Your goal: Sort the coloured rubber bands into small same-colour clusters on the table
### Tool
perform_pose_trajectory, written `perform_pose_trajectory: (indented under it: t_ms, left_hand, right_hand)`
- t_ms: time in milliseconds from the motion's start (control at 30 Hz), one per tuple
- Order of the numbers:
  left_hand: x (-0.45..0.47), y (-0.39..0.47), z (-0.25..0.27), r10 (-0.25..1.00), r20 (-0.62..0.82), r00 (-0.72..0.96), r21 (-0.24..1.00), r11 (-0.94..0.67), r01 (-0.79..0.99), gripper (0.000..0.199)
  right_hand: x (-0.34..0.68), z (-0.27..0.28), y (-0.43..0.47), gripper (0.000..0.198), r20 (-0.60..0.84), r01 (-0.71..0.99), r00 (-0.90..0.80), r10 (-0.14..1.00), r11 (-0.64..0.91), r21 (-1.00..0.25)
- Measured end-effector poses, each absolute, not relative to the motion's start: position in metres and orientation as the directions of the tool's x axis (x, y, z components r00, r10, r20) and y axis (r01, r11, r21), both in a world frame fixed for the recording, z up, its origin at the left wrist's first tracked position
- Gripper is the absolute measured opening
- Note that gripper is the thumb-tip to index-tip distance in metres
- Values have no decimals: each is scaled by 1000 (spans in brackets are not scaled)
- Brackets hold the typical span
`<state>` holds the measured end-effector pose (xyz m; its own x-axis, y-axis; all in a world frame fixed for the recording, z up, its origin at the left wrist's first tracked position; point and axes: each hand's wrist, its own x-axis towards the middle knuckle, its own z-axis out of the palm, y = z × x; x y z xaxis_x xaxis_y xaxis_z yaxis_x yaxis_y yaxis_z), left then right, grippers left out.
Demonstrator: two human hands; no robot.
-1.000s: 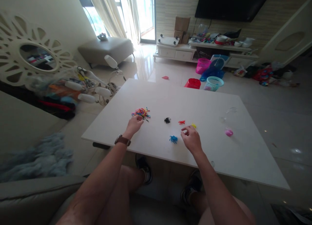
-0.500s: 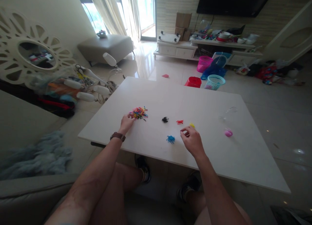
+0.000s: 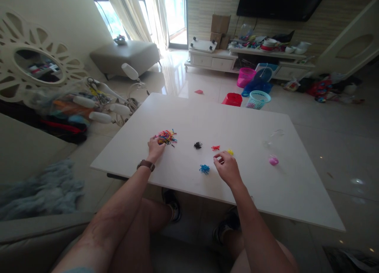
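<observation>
A mixed pile of small coloured loops [image 3: 168,136], like rubber bands, lies on the left part of the white table [image 3: 237,127]. My left hand [image 3: 155,147], with a brown-strapped watch on its wrist, rests at the pile's near left edge. Its fingers reach onto the loops, thumb apart. Over the table farther right, my right hand [image 3: 227,167] has its fingers curled towards the thumb; whatever is between the tips is too small to make out. Around it lie a blue heap [image 3: 204,169], a black heap [image 3: 197,145], a red heap [image 3: 216,148] and a yellow heap [image 3: 230,152].
A pink round object [image 3: 274,160] and clear plastic pieces [image 3: 277,133] lie at the table's right. Beyond the far edge stand a red bin [image 3: 232,99] and a light-blue basket [image 3: 258,100]. Lamp arms [image 3: 120,109] stand by the left edge.
My right hand has shifted slightly left relative to the yellow heap. My left hand has worked a little at the mixed pile's edge. The whole view has swung slightly.
</observation>
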<state>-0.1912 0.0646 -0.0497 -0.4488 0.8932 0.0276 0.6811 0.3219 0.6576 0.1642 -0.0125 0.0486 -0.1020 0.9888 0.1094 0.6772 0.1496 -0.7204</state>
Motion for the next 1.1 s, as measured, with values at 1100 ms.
perform_pose_trajectory:
  t_ms: [1100]
  left_hand:
    - [-190, 67, -48, 865, 77, -495, 677, 319, 663, 44]
  right_hand:
    - [169, 47, -10, 16, 154, 658, -81, 985, 169, -734]
